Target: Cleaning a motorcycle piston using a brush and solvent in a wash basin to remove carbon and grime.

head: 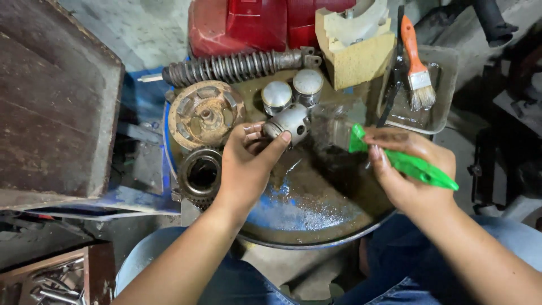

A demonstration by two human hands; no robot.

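My left hand [247, 162] grips a grey metal piston [289, 123] on its side over a blue drum top [305, 209] that is rusty and wet. My right hand [407, 164] holds a green-handled brush [420, 168], its bristle end blurred just right of the piston. Two more pistons [292, 90] stand upright at the back of the drum top.
A rusty round flywheel [205, 113], a gear ring [200, 172] and a coil spring shock absorber [237, 66] lie at the left and back. A tray [437, 116] with an orange-handled paintbrush [416, 68] sits at the right. A yellow block [354, 48], red tank [254, 25] and dark wooden box [53, 101] surround.
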